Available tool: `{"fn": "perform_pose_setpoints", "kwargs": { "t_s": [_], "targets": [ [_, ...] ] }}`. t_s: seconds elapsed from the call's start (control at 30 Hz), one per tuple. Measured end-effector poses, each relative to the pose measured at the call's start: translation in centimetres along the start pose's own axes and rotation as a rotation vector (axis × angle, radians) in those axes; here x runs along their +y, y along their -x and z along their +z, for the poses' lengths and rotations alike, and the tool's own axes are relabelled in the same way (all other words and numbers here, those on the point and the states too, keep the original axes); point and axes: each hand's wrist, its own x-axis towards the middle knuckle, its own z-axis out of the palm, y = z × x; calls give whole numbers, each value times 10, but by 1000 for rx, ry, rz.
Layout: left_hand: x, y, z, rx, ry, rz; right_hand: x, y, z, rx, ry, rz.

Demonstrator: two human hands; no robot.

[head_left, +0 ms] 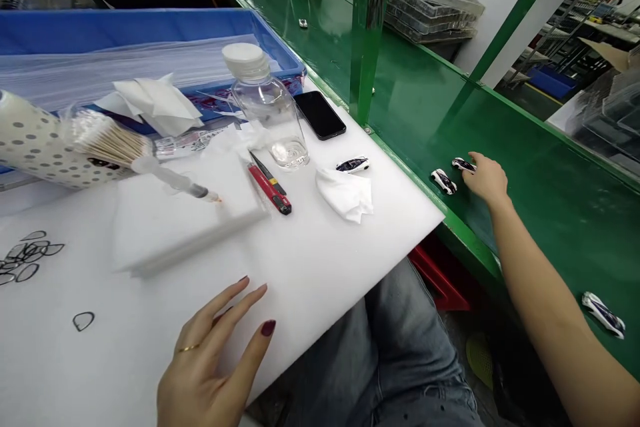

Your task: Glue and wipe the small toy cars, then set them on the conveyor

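My right hand (485, 177) reaches over the green belt, its fingertips closed on the end of a small white and black toy car (461, 164). Just left of it lies a second toy car (444, 181). My left hand (217, 353) holds nothing; its fingers are spread low over the white tabletop (320, 273). Another toy car (353, 165) rests on the table by a folded white tissue (346, 193). Left of my left hand, a thin black teardrop-shaped ring (83, 321) lies apart from a pile of similar rings (30, 255).
A clear bottle (273, 113), phone (320, 115), red cutter (269, 188), syringe (180, 180) and bundle of cotton swabs (113, 140) crowd the far side. Behind them stands a blue bin (150, 20). A green post (367, 33) rises beside the belt. One more toy car (603, 314) lies at right.
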Motion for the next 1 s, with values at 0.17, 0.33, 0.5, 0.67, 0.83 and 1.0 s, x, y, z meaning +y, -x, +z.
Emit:
{"fn": "perform_pose_setpoints", "kwargs": {
  "t_s": [0.17, 0.33, 0.5, 0.67, 0.83, 1.0],
  "targets": [
    [0, -1, 0, -6, -24, 29, 3, -20, -9, 65, -24, -84],
    [0, -3, 5, -30, -105, 150, -135, 9, -8, 1, -147, -338],
    [3, 10, 6, 16, -178, 115, -293, 64, -4, -424, -486, -1099],
    [14, 35, 8, 99, -167, 122, -349, 31, 0, -579, -552, -753],
    [20, 27, 13, 44, 13, 162, -389, -23, 23, -617, -600, -530],
    [14, 2, 13, -18, -109, 163, -402, -37, 24, -725, -751, -394]
  ]
}}
